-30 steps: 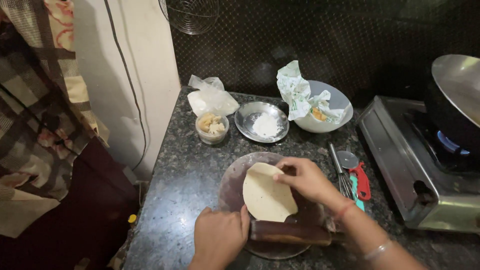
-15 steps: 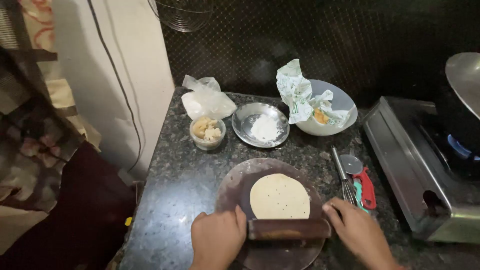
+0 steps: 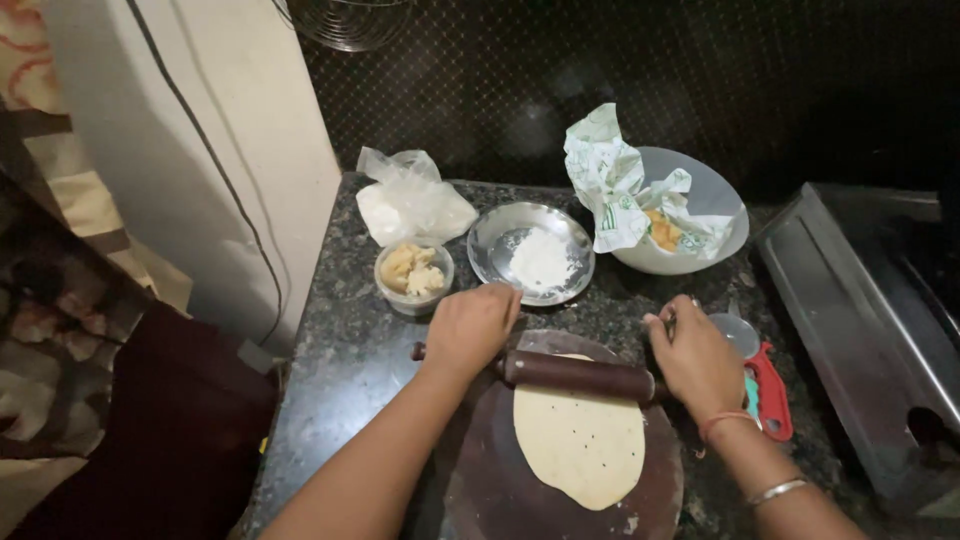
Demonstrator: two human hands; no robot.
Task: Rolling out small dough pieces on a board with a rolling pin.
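While the left hand (image 3: pixel 470 325) and right hand (image 3: pixel 698 358) pressed down on either end of the pin (image 3: pixel 575 374), its long axis ran across the round board (image 3: pixel 480 490), at the far edge of the dough (image 3: pixel 582 443). Both hands were apart, palms clamped on the pin. Dough stretched toward the counter's near edge, with bare board around it; the flour plate (image 3: pixel 490 240) sat just beyond.

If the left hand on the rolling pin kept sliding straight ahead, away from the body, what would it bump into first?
Probably the steel plate of flour, just beyond the left hand; the gap looks small, though depth is unclear.
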